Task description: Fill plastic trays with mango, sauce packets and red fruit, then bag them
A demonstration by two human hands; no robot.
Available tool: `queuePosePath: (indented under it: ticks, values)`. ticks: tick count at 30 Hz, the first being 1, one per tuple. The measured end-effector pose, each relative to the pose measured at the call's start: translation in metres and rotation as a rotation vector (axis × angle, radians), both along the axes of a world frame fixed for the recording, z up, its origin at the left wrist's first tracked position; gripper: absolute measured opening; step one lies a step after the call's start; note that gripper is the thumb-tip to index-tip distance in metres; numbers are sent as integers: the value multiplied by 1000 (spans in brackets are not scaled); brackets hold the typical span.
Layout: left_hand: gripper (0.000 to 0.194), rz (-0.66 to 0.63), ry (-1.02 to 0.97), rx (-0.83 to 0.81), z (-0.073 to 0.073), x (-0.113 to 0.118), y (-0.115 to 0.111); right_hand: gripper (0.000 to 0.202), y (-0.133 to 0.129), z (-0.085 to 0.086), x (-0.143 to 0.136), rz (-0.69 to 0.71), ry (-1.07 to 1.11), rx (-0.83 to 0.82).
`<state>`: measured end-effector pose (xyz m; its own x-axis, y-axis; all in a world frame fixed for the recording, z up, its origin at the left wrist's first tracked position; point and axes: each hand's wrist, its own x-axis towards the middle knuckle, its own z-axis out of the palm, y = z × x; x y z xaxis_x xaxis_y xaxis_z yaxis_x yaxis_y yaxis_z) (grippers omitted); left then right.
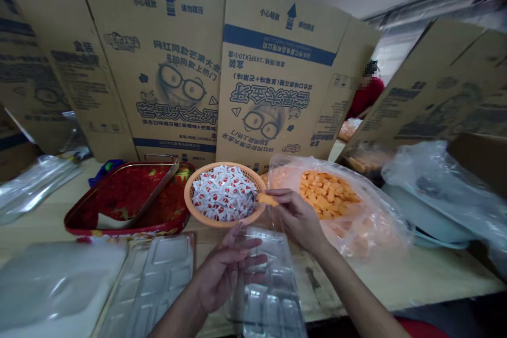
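My left hand (227,269) grips the left side of a clear plastic tray (273,288) moulded into several compartments, and its fingers show through the plastic. Between the fingertips of my right hand (299,216) is a small orange candy piece (267,199), above the far end of the tray. Just beyond, an orange basket (193,213) holds many small white and red sachets (224,193). To the right of my right hand, a clear plastic bag (372,222) lies open, full of orange candy pieces (328,194).
A red tray (75,229) with a metal strip across it sits at the left. Nearer lie more clear moulded trays (166,269) and a stack of milky plastic sheets (59,285). Cardboard boxes (277,84) wall off the back. A blue-grey basin (431,216) under plastic stands right; a person in red (368,96) is beyond.
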<state>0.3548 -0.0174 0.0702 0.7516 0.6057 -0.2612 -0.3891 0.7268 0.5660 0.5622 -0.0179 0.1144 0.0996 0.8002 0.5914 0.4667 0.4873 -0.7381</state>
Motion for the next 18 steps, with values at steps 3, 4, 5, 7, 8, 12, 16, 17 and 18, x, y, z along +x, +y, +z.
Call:
queuePosePath:
  ticks: [3, 4, 5, 7, 8, 12, 16, 17, 18]
  values:
    - [73, 12, -16, 21, 1, -4, -2, 17, 0, -13, -17, 135, -371, 19]
    - [75, 13, -21, 30, 0, -6, -3, 22, 0, -17, -18, 180, -451, 11]
    - [75, 13, -27, 37, 0, -7, -3, 28, 0, -20, -18, 223, -512, -5]
    - [74, 8, -32, 38, -1, -9, -3, 37, -3, -23, -17, 297, -593, -35]
    - [73, 1, -32, 34, -2, -10, -3, 40, -5, -23, -17, 325, -628, -42]
    - [66, 1, -20, 18, -4, -15, -2, 46, -15, -16, -14, 271, -694, -57]
    - [57, 11, 15, -23, -8, -23, 1, 32, -3, -15, 31, -343, -448, -56]
    - [54, 7, 20, -27, -9, -25, 2, 31, 3, -17, 49, -542, -393, -107]
    - [51, 7, 23, -27, -11, -27, 3, 30, 8, -19, 68, -683, -404, -209]
